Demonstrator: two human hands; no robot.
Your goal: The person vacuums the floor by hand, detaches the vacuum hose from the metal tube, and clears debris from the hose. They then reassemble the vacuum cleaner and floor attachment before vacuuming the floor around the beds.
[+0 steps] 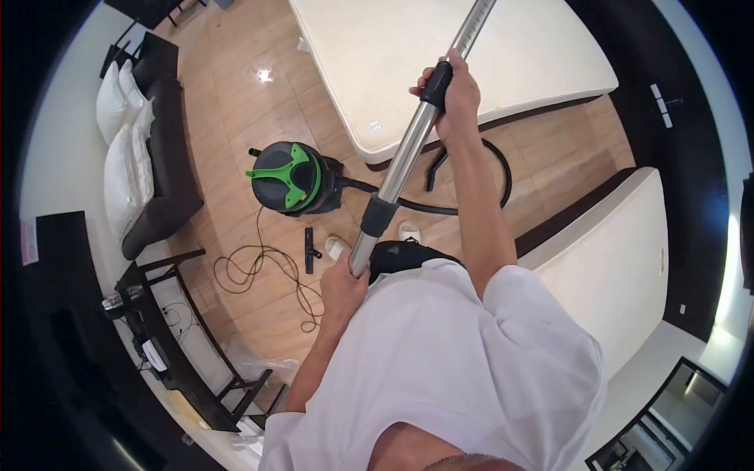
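Note:
A long metal vacuum tube [408, 147] runs diagonally in front of my body, its upper end passing over the mattress. My right hand [459, 98] grips it high up, around the black collar. Lower down, my left hand [344, 289] is wrapped round the tube's bottom end, below a second black collar. On the floor beyond my feet stands a black and green vacuum cleaner [290, 179], with its black hose [506, 177] curving out to the right. A black floor nozzle [309, 250] lies near my shoes, detached from the tube.
A bare mattress [455, 71] lies ahead, and another mattress [605, 259] is at the right. A dark sofa [169, 149] with white pillows [126, 177] stands at the left. The black cord [275, 255] is looped on the floor near a dark desk [184, 377].

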